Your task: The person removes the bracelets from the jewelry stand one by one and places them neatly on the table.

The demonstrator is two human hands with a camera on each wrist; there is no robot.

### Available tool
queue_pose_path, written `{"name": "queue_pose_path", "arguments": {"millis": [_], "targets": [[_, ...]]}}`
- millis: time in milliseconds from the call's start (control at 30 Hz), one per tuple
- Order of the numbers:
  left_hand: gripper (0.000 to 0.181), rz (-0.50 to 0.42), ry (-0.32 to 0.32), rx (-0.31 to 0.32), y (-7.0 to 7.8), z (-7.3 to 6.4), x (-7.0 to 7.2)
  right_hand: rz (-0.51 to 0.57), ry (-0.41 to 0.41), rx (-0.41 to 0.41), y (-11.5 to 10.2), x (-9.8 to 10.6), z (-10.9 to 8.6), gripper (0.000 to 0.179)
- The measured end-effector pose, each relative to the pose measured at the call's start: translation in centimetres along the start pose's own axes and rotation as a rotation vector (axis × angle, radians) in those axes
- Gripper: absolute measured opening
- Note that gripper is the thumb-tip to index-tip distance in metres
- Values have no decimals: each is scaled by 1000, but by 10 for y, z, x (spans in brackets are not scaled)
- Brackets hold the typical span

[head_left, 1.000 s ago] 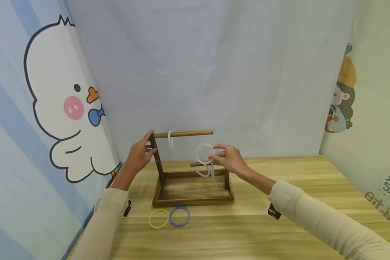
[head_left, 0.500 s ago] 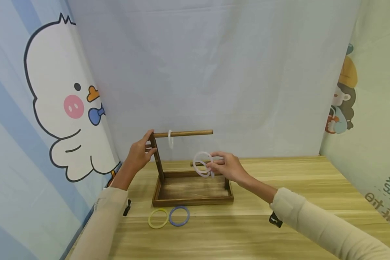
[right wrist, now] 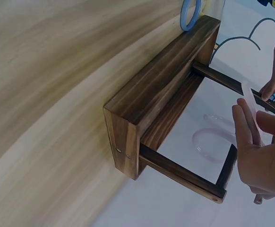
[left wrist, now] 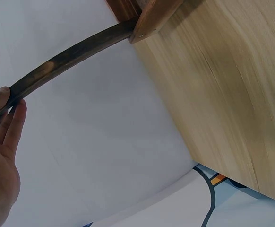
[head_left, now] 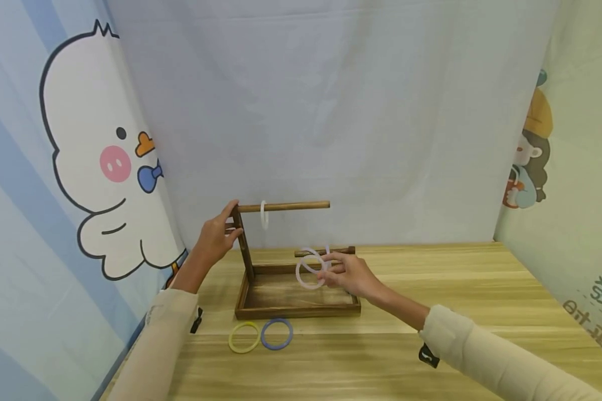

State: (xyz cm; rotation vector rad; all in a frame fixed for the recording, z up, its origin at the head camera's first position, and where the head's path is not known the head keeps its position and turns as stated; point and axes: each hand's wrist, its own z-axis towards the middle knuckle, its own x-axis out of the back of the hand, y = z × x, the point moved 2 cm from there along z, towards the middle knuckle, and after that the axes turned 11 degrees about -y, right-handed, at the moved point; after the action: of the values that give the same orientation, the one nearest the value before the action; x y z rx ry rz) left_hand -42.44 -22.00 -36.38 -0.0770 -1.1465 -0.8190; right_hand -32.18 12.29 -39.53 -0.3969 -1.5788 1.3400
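Observation:
A brown wooden stand has a tray base, a tall left post with a high bar, and a short right post with a low bar. My left hand grips the top of the tall post, thumb and fingers on either side. My right hand pinches a pale ring in front of the low bar, apart from it. Pale rings show beyond that hand in the right wrist view, near the low bar; their exact hang is partly hidden. One white ring hangs on the high bar.
A yellow ring and a blue ring lie on the wooden table before the tray. Behind the stand hangs a pale curtain, with printed cartoon curtains at both sides.
My right hand has moved down with the pale ring, from above the low bar to a place in front of and below it. The left hand has stayed on the post.

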Motion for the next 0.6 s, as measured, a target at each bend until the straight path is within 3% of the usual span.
{"name": "queue_pose_path", "arguments": {"millis": [267,600], "targets": [[78,5,2,1,-1,0,0,72,-29,-36,12,-11,-7,44],[77,3,17,-17,-2,0,1,84,-64,-63,25,-27,-14,41]]}}
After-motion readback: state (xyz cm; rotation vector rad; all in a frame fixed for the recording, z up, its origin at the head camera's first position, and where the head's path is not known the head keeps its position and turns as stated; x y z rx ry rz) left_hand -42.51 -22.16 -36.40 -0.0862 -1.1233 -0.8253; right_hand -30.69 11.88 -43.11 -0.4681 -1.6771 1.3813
